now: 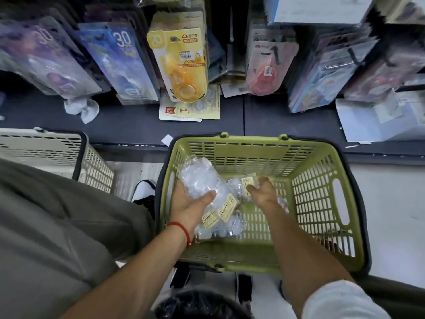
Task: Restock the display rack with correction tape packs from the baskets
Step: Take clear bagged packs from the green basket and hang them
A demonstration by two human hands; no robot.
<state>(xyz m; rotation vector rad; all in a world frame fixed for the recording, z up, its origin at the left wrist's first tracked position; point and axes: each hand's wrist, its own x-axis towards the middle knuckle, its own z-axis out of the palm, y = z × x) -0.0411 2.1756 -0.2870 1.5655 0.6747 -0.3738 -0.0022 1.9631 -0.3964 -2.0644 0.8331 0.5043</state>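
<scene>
Both of my hands are inside a green basket [322, 180] on the floor in front of the display rack. My left hand [190, 201] holds a stack of clear correction tape packs [197, 178], thumb across the top. My right hand [262, 192] pinches another clear pack with a yellow label [247, 184]. More clear packs with yellow labels [220, 222] lie on the basket floor between my hands. On the rack above hang yellow [181, 65], pink [266, 70], blue [119, 63] and purple [50, 58] correction tape packs.
A beige basket [57, 155] stands to the left of the green one. Loose yellow packs [190, 109] and a crumpled white wrapper [82, 109] lie on the dark shelf base. My knee in grey trousers [57, 222] fills the left. White boxes [379, 116] sit at the right.
</scene>
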